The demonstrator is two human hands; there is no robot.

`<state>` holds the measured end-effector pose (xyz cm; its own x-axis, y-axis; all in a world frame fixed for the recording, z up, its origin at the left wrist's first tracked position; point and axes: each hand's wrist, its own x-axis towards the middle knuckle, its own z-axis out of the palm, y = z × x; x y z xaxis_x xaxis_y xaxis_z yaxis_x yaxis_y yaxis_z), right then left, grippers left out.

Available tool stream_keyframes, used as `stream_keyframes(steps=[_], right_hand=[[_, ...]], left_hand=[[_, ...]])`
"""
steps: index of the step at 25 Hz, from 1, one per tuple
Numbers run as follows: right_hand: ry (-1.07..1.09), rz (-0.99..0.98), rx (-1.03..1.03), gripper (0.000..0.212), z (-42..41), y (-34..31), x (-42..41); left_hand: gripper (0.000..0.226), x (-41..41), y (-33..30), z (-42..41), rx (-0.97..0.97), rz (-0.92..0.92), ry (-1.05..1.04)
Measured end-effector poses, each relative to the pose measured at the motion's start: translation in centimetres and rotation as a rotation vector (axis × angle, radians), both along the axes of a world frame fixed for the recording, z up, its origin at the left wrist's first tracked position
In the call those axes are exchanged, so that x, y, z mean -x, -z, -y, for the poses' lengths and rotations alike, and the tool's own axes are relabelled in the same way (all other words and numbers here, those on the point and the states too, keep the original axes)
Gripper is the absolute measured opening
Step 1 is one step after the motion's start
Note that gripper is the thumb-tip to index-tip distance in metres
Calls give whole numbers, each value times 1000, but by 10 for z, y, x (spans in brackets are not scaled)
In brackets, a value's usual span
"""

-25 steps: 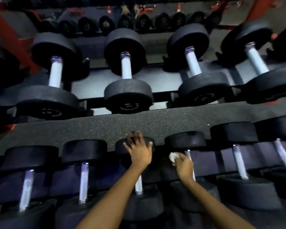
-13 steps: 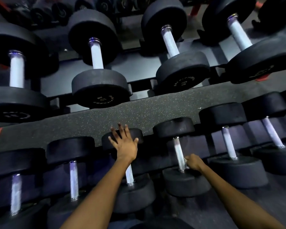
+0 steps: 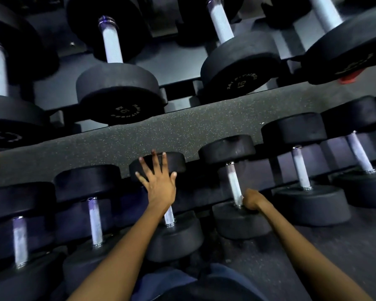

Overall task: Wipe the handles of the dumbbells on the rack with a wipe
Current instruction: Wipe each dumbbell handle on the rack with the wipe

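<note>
The right hand (image 3: 251, 199) has its grip curled round the lower end of a dumbbell handle (image 3: 233, 183) on the lower rack row, just above the near weight head; the wipe is hidden. The left hand (image 3: 159, 181) lies flat, fingers spread, on the far head (image 3: 176, 162) of the neighbouring dumbbell. A speckled shelf edge (image 3: 182, 129) runs above, under an upper row of dumbbells.

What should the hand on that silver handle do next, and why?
Probably slide back up the handle. The right hand grips its near end, by the lower weight head, so the upper length looks still to be rubbed. The wipe is hidden in that grip. The left hand rests spread on the neighbouring dumbbell.
</note>
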<state>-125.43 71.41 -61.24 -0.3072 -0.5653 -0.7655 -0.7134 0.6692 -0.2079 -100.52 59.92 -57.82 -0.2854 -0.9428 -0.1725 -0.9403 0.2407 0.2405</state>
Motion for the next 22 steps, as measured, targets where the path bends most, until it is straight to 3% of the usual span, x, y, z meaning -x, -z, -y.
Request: stream_keyframes(steps=[3,8,11,14,18,20,22], right_hand=[[37,114,-8,25,12,4,12],[-114,64,-23,18,8,0,15],[-170,88,85,22,9,13,20],[-58,139,32,27,8,13,17],[-161,-196,61,31,-5,1,-13],[-356,-338,81,32,-1,-9,-47],[-579,-316,131,32,10,-8,-69]], left_hand=[[71,-1,1,4,-16,11,29],[74,-3,-4,4,-71,36,34],[75,-2,-7,7,-125,56,36],[78,-2,-12,10,-213,80,29],[83,-1,-20,15,-329,116,34],[83,-2,-23,16,-354,119,41],[82,-3,-24,15,-364,112,44]])
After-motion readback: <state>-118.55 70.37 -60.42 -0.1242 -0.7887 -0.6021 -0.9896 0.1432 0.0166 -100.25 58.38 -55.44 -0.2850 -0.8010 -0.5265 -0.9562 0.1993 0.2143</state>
